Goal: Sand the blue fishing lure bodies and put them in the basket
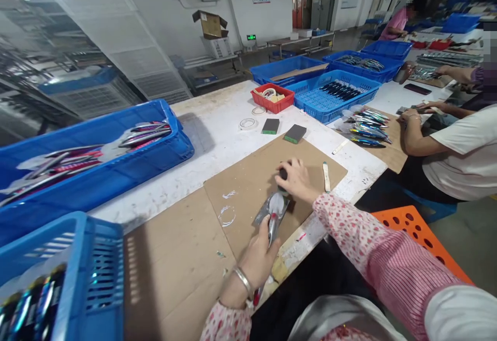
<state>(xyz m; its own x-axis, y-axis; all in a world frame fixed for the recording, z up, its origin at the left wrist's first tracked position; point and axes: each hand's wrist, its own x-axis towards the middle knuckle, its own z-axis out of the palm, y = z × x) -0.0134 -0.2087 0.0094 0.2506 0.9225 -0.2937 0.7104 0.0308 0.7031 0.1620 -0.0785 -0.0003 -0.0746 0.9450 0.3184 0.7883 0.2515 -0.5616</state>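
My left hand (259,255) is closed round the handle of a metal trowel (274,210), whose shiny blade lies flat on a brown cardboard sheet (248,180). My right hand (298,178) is closed on a small dark sanding block (283,174) and presses it on the far end of the blade. Both sleeves are pink and patterned. A silver bangle sits on my left wrist.
Blue crates (97,170) of tools stand at left and front left (77,279). Two dark blocks (295,133), tape rolls (247,123), a red tray (273,98) and more blue crates (334,95) lie beyond. A stick (326,176) lies right of my hand. Other people work at right (458,144). An orange stool (419,232) stands below.
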